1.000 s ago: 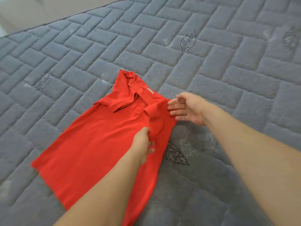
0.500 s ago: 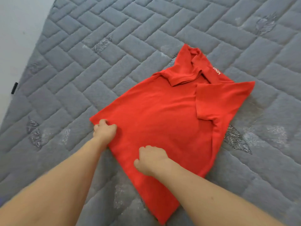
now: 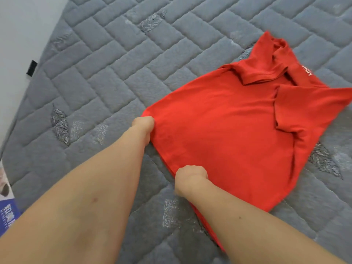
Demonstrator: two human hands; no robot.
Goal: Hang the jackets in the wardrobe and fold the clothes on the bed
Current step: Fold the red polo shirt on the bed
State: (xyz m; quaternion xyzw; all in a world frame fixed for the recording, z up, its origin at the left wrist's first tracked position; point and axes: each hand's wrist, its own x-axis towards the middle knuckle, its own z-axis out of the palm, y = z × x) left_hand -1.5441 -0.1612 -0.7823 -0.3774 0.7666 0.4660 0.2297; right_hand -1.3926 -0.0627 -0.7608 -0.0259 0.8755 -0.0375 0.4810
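A red polo shirt (image 3: 228, 128) lies flat on the grey quilted mattress (image 3: 114, 73), collar toward the upper right, one sleeve folded in over the chest. My left hand (image 3: 144, 125) is closed on the shirt's bottom hem at its left corner. My right hand (image 3: 190, 178) is closed on the same hem nearer to me. Both forearms reach in from the bottom of the view. The hem part under my right forearm is hidden.
The mattress edge runs along the left, with a pale floor (image 3: 17, 44) beyond it. A small black tag (image 3: 31, 68) sits on that edge. A blue printed object (image 3: 7, 212) shows at the lower left.
Both hands left the sleeve and collar area and took hold of the bottom hem. Since half a second ago they keep that grip, and the view has shifted left.
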